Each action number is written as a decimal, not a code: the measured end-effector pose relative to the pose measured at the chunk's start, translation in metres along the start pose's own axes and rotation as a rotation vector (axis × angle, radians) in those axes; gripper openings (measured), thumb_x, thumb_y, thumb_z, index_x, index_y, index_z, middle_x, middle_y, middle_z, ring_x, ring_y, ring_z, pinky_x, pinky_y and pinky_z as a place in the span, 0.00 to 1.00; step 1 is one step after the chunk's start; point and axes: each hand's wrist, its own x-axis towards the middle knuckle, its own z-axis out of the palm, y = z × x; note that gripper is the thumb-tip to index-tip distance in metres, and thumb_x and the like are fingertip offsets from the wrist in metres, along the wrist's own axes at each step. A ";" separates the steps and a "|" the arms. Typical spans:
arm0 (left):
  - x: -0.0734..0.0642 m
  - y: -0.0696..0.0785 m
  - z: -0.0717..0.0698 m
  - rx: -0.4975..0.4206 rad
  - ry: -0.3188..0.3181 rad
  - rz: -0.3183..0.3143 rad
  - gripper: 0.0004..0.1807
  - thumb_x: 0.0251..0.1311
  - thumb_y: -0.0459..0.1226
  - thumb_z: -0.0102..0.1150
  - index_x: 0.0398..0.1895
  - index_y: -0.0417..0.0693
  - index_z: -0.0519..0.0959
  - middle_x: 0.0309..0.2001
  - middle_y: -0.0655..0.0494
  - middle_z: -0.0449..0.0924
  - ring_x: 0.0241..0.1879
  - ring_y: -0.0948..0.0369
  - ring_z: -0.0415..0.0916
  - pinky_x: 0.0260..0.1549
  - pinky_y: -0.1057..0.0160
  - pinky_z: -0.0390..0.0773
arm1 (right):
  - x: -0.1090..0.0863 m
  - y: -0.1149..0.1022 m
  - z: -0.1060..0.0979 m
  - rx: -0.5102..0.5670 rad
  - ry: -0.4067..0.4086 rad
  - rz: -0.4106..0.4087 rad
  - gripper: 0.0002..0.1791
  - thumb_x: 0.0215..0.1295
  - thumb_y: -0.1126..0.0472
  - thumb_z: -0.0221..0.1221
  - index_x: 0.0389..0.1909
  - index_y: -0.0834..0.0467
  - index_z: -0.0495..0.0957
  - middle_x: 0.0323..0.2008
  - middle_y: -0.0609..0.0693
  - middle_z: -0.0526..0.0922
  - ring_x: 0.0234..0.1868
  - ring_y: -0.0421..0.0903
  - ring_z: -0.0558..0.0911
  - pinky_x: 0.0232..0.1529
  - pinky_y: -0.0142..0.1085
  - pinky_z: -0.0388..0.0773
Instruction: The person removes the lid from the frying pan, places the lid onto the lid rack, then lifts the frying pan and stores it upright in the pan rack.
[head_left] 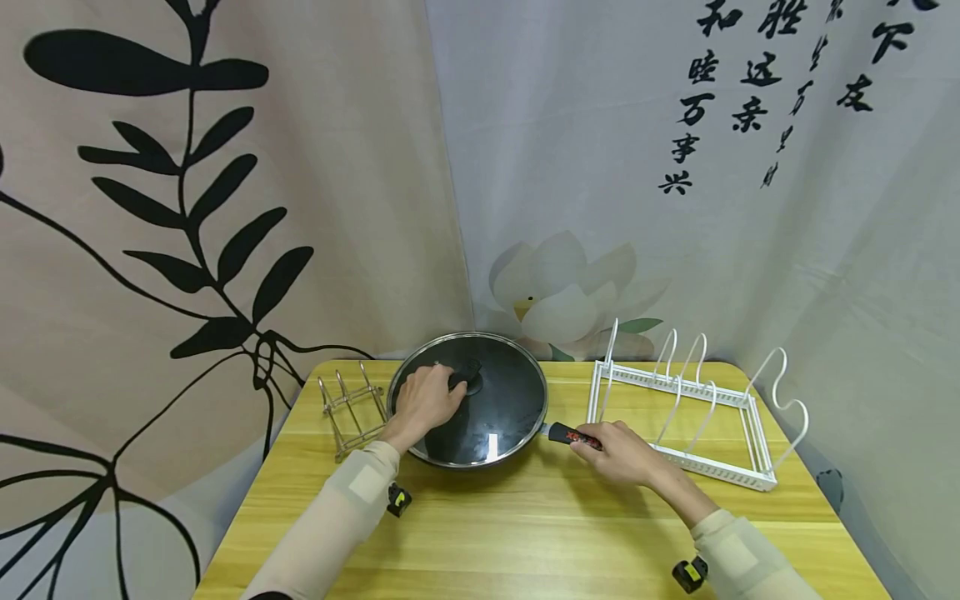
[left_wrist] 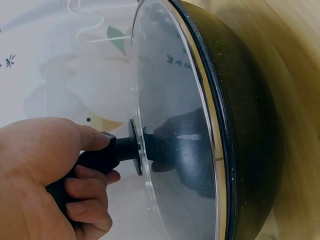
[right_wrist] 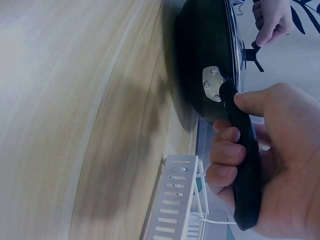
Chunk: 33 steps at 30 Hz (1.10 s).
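A dark wok [right_wrist: 200,55] with a long black handle [right_wrist: 245,165] is at the middle of the table's far side in the head view. Its glass lid [head_left: 502,417] lies on top, with a metal rim all round. My left hand [head_left: 426,405] grips the lid's black knob [left_wrist: 100,160], thumb on one side and fingers curled on the other. With my right hand [head_left: 618,454] I hold the wok's handle, the fingers wrapped round it and the thumb along it. Whether the wok's base touches the table cannot be told.
Left of the wok stands a small metal wire rack [head_left: 352,408]. On the right is a white rack [head_left: 720,473] with upright wire dividers, close to my right hand. Both are on the wooden table [head_left: 525,542]; a printed curtain [head_left: 360,167] hangs behind it.
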 end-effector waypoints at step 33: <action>-0.002 -0.003 -0.012 -0.025 0.089 0.030 0.24 0.79 0.47 0.67 0.66 0.39 0.88 0.53 0.37 0.94 0.30 0.46 0.91 0.34 0.44 0.91 | -0.002 -0.003 -0.002 0.022 -0.026 0.007 0.12 0.87 0.53 0.61 0.38 0.48 0.84 0.23 0.40 0.73 0.19 0.33 0.65 0.25 0.29 0.64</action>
